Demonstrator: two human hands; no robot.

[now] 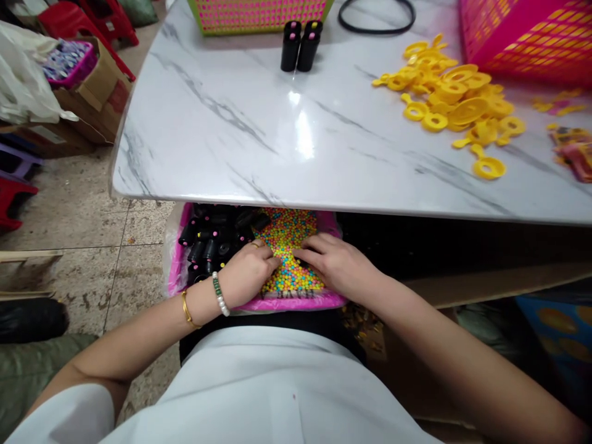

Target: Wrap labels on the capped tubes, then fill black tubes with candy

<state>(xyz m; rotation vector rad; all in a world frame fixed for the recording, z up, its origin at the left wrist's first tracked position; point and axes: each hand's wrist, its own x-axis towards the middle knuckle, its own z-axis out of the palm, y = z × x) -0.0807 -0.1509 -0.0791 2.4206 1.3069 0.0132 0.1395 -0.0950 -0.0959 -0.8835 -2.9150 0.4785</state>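
Note:
A pink tray (177, 271) rests on my lap below the table edge. It holds many small multicoloured beads (289, 237) on the right and several small black bottles (208, 237) on the left. My left hand (250, 271), with a ring and bracelets, lies on the beads with its fingers curled together. My right hand (335, 262) lies on the beads beside it, fingers bent down into them. What the fingers hold, if anything, is hidden.
A white marble table (231, 135) carries several black bottles (300, 44), a pile of yellow plastic rings (453, 102), a black loop (375, 15), and pink baskets (531, 37). Cardboard boxes (97, 92) and red stools (13, 197) stand on the floor at left.

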